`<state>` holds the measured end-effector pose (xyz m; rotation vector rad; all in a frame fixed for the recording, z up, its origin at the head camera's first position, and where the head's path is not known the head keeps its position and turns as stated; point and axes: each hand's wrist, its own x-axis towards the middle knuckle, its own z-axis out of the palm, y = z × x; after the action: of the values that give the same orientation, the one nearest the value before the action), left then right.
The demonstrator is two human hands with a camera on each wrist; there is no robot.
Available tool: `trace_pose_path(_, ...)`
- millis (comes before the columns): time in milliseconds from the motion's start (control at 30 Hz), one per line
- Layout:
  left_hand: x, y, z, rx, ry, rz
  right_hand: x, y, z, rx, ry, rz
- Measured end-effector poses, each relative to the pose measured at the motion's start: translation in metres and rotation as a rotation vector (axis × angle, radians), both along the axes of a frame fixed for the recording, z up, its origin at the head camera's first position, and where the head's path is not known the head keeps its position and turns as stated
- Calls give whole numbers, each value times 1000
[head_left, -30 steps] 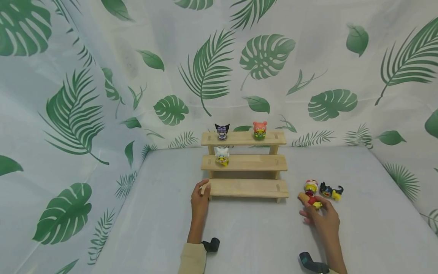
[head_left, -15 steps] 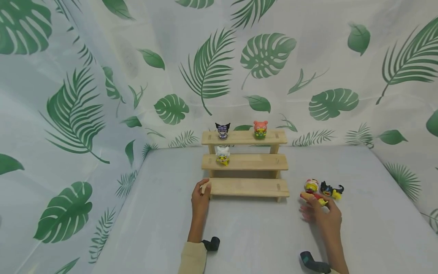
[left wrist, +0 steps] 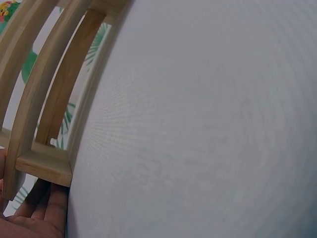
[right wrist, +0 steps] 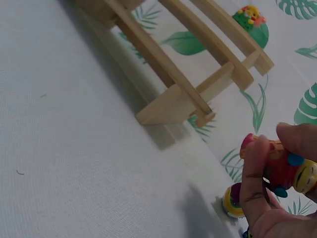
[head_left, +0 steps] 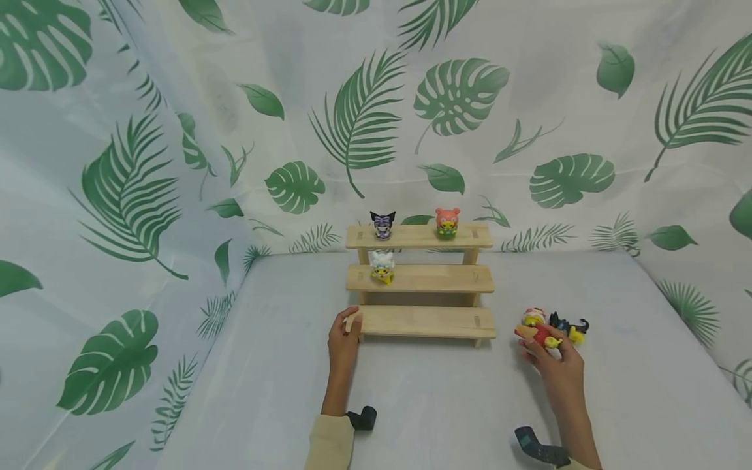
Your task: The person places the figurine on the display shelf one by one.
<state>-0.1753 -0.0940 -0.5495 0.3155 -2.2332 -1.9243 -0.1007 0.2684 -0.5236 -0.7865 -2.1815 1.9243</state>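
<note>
A three-step wooden display stand [head_left: 425,321] occupies the middle of the head view. My left hand [head_left: 343,339] grips the left end of its lowest step, thumb on top; the left wrist view has fingers [left wrist: 57,208] against the end piece. On the right, my right hand [head_left: 563,369] pinches a red and yellow toy figurine [right wrist: 282,168] between thumb and fingers, lying on its side. Just behind it are a figurine with a white and red top [head_left: 533,317] and a black and yellow figurine [head_left: 564,324], the latter partly covered by the hand.
The top step bears a black-eared purple figurine [head_left: 382,226] and a pink-hooded figurine [head_left: 447,223]. A white-hooded figurine [head_left: 382,267] stands at the left of the middle step. Leaf-print cloth [head_left: 352,130] hangs behind the white table surface [head_left: 440,405].
The figurine in my right hand has turned, and that hand has shifted slightly toward the two figurines behind it. My left hand stays put on the stand.
</note>
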Motion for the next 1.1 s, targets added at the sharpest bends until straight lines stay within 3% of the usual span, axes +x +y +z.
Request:
trace_pose_path(200,1,0,0,-12,8,8,0,-4,3,29,23,34)
trace_pose_path(533,1,0,1,-1,0,5,-12,-14,12,47,54,-3)
trace_pose_path(800,0,-1,1,-3,-4,11,-30,-27,24,104,230,24)
trace_pose_path(933,-1,-1,0,-2,-5,15,-40,-35,34,122,347,76)
trace_pose_path(1100,-1,0,0,12,-3,11,-54,-46,47,162,423,133)
